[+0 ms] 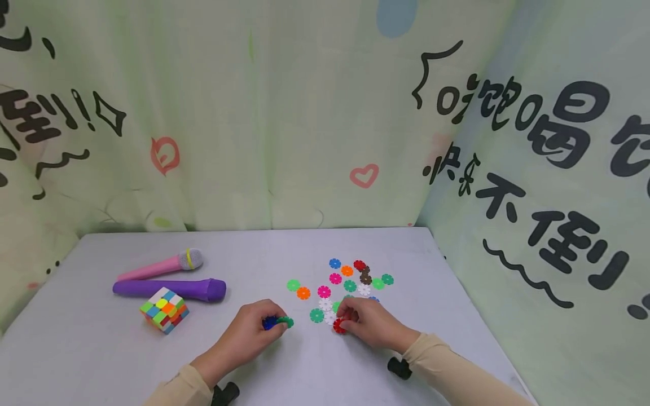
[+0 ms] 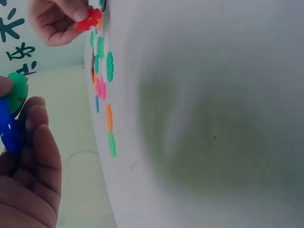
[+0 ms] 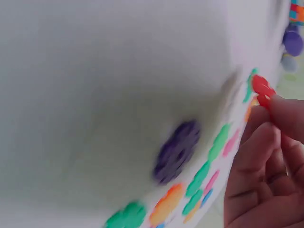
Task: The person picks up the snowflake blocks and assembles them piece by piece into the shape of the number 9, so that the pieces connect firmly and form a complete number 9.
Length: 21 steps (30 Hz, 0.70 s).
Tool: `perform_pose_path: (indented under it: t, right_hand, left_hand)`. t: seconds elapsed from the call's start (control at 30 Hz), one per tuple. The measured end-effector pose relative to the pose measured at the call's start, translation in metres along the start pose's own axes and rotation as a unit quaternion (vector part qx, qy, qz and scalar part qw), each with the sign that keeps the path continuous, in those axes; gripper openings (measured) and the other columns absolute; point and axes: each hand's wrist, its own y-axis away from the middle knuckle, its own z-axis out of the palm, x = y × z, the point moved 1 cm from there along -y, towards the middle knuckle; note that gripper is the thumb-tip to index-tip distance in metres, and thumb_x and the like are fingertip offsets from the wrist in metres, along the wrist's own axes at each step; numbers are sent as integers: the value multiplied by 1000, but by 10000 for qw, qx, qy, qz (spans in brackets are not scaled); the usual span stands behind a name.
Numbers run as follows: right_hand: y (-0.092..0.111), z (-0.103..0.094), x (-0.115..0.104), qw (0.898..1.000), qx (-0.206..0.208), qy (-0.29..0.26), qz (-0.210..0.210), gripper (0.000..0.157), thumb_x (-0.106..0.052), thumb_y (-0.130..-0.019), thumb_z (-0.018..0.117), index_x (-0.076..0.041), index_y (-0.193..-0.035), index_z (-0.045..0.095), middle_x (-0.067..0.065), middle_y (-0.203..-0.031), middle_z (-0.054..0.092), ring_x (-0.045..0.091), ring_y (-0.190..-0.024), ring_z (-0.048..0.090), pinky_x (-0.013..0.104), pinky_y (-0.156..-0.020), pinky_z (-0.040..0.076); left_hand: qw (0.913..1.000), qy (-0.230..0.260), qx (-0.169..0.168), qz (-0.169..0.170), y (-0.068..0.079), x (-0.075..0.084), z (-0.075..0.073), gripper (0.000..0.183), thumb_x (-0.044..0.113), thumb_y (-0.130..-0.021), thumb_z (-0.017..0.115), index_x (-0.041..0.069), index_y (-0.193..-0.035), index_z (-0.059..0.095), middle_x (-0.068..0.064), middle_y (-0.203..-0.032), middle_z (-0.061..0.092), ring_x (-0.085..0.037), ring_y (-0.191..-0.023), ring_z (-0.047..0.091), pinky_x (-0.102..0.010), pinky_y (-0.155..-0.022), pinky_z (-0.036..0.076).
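My left hand [image 1: 249,332] grips blue notched plastic discs [image 1: 269,323] together with a green notched disc [image 1: 286,321]. In the left wrist view the green disc [image 2: 18,92] sits against the blue ones [image 2: 10,127], between thumb and fingers. To the right, my right hand [image 1: 373,322] pinches a red notched disc [image 1: 339,326] by its edge, thumb against fingertips. That red disc [image 3: 262,86] is raised off the table in the right wrist view. Loose discs in green [image 1: 317,315], white [image 1: 325,304] and pink [image 1: 324,291] lie just beyond the right hand, which hides some of them.
More discs, including an orange one [image 1: 303,293] and a brown one [image 1: 365,279], are scattered on the white table [image 1: 244,248]. At the left lie a pink microphone [image 1: 157,267], a purple microphone [image 1: 188,289] and a colourful puzzle cube [image 1: 165,310]. Printed curtains [image 1: 304,113] stand behind.
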Motion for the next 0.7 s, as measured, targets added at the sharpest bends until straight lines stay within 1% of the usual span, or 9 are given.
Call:
perform_pose_path:
  t: [0.07, 0.13, 0.23, 0.3, 0.37, 0.47, 0.6, 0.7]
  right_hand:
    - [-1, 1, -8, 9980, 22, -621, 93, 12, -11, -92, 73, -16, -100, 64, -7, -85, 61, 14, -78, 61, 27, -70, 52]
    - [-3, 3, -19, 9900, 16, -1389, 225, 12, -12, -93, 71, -11, -102, 64, -1, -87, 63, 18, -79, 65, 28, -70, 54]
    - [-6, 8, -37, 9689, 1, -2429, 467, 15, -13, -93, 71, -5, -104, 64, 7, -89, 65, 24, -79, 69, 32, -70, 57]
    - [-8, 11, -48, 9554, 22, -2893, 592, 18, -14, -93, 71, -4, -106, 64, 10, -89, 67, 26, -80, 71, 34, -71, 57]
    - [-9, 13, -57, 9461, 41, -3165, 684, 20, -15, -94, 71, -2, -106, 63, 11, -89, 69, 26, -80, 71, 35, -71, 58]
    - [-10, 16, -65, 9383, 66, -3383, 711, 18, -14, -95, 69, -1, -106, 63, 11, -90, 70, 26, -80, 72, 35, -72, 58]
    - [-10, 18, -68, 9345, 180, -3481, 720, 16, -14, -96, 68, -1, -105, 65, 11, -91, 72, 27, -80, 72, 35, -73, 58]
    - [-9, 17, -69, 9326, 299, -3519, 744, 18, -15, -95, 70, -1, -105, 66, 12, -91, 72, 27, -80, 72, 35, -74, 58]
  left_hand:
    - [10000, 2, 50, 27, 0, 0, 0, 7, 19, -92, 72, 13, -88, 72, 10, -90, 63, -12, -81, 58, -27, -73, 51]
    - [10000, 8, 81, 20, 1, 0, 0, 7, 19, -93, 72, 13, -89, 72, 11, -90, 63, -12, -81, 58, -27, -74, 51]
    - [9999, 5, 101, 37, 1, 1, 0, 5, 19, -93, 72, 14, -91, 72, 11, -91, 63, -12, -81, 58, -27, -75, 52]
    - [9999, 43, 97, 88, 1, 1, 1, 5, 19, -93, 72, 15, -91, 72, 11, -91, 63, -12, -81, 58, -27, -76, 53]
    - [9998, 77, 59, 151, 1, 3, 2, 6, 20, -94, 71, 14, -92, 72, 12, -92, 64, -12, -82, 59, -27, -76, 53]
    - [9996, 85, -10, 253, 2, 5, 4, 5, 19, -95, 71, 15, -93, 72, 13, -92, 64, -11, -82, 59, -28, -77, 53]
    - [9992, -14, 1, 407, 2, 6, 5, 3, 18, -95, 70, 16, -93, 73, 14, -92, 63, -9, -81, 58, -28, -75, 52]
    - [9988, -36, 66, 486, 2, 7, 5, 3, 18, -95, 71, 18, -93, 73, 15, -92, 63, -8, -81, 58, -28, -73, 52]
